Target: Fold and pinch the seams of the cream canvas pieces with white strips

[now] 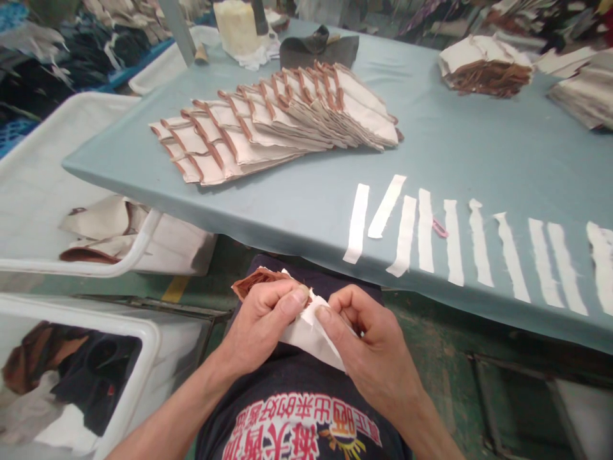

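While both hands pinch the fabric piece (311, 335), the table edge (268, 239) lies just beyond.

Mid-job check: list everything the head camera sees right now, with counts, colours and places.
table: one, grey-blue, across the view
fanned stack: one, cream pieces with brown strips, table's left-centre
white strips: about eleven, side by side along the near edge
pink item: one, small, between two strips
far pile: one, cream and brown, far right
dark cloth: one, black, far edge
cream roll: one, far edge, partly cut off
white bins: two, left of the table, holding cloth
cloth piece: one, white and brown, over the lap
left hand: pinching the cloth piece
right hand: pinching the cloth piece
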### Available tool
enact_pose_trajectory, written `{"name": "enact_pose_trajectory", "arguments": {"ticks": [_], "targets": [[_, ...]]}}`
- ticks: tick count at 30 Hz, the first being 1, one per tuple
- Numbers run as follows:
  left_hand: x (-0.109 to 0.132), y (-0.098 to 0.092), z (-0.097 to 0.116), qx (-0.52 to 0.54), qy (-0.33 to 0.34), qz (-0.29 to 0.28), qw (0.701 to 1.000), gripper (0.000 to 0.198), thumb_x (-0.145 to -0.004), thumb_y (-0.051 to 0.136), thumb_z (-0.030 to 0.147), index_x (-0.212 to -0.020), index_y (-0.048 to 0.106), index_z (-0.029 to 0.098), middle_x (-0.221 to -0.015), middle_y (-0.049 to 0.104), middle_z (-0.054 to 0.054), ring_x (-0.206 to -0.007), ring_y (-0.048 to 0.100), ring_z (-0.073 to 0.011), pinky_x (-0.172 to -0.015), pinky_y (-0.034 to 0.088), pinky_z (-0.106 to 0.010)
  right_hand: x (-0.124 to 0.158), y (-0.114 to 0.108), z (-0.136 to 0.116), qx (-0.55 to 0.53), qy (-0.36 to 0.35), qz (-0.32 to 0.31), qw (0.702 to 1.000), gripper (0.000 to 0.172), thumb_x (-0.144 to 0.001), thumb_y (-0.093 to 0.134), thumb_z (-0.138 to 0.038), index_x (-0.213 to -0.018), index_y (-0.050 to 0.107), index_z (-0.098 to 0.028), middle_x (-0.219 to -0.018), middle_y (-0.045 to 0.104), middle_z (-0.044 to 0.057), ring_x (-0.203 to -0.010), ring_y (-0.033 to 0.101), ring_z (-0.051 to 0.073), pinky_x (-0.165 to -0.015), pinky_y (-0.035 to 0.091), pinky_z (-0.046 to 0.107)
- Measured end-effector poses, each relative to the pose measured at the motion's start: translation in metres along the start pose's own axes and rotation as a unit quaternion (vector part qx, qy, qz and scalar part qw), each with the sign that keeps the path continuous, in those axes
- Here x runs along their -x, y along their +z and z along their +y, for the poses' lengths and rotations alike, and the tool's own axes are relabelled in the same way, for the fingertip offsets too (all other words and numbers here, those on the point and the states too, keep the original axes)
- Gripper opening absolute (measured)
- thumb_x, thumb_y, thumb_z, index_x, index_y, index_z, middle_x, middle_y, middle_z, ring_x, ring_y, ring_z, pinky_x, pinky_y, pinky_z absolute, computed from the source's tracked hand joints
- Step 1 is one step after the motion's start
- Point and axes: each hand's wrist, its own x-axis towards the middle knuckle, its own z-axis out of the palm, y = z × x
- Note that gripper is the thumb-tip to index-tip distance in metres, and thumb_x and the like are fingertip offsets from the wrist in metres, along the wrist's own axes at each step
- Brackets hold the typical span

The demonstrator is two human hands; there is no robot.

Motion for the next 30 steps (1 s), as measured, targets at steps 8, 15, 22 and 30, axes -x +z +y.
{"name": "enact_pose_trajectory", "arguments": {"ticks": [8,15,22,30], "targets": [[-0.003,-0.001,-0.003,-0.007,-0.027,0.005,1.0,0.051,-0.099,0.052,0.052,-0.062,0.04,0.02,-0.059,0.032,0.005,-0.054,0.026,-0.0098,-0.051,0.024,-0.026,-0.005,0.0,0.002,0.032,0.035,-0.024,0.999,0.029,-0.09,0.06,-0.044,-0.071,0.055,-0.023,-0.048,0.047,-0.008,-0.043,0.039,0.01,-0.043,0.025,0.022],[-0.002,-0.002,-0.012,0.043,-0.063,0.016,0.997,0.063,-0.099,0.043,0.069,-0.066,0.054,0.017,-0.063,0.042,0.002,-0.056,0.032,-0.0116,-0.052,0.026,-0.026,-0.009,0.005,0.001,0.083,0.003,0.008,0.996,0.028,-0.087,0.06,-0.041,-0.067,0.052,-0.024,-0.046,0.047,-0.008,-0.041,0.039,0.011,-0.044,0.022,0.024],[0.0,-0.008,-0.008,0.052,-0.038,-0.018,0.998,0.035,-0.091,0.065,0.047,-0.077,0.063,0.016,-0.073,0.055,-0.001,-0.064,0.044,-0.0129,-0.058,0.036,-0.023,-0.012,0.006,0.004,0.079,0.012,0.011,0.997,0.031,-0.087,0.058,-0.045,-0.065,0.051,-0.024,-0.044,0.045,-0.007,-0.04,0.037,0.011,-0.044,0.02,0.024],[0.001,0.005,0.005,-0.084,-0.017,0.035,0.996,0.02,-0.086,0.057,0.029,-0.073,0.064,0.015,-0.064,0.054,0.001,-0.058,0.045,-0.0119,-0.055,0.037,-0.022,-0.009,0.007,0.012,0.055,0.044,-0.012,0.997,0.032,-0.087,0.056,-0.049,-0.068,0.049,-0.024,-0.05,0.047,-0.006,-0.044,0.041,0.012,-0.047,0.024,0.025]]}}
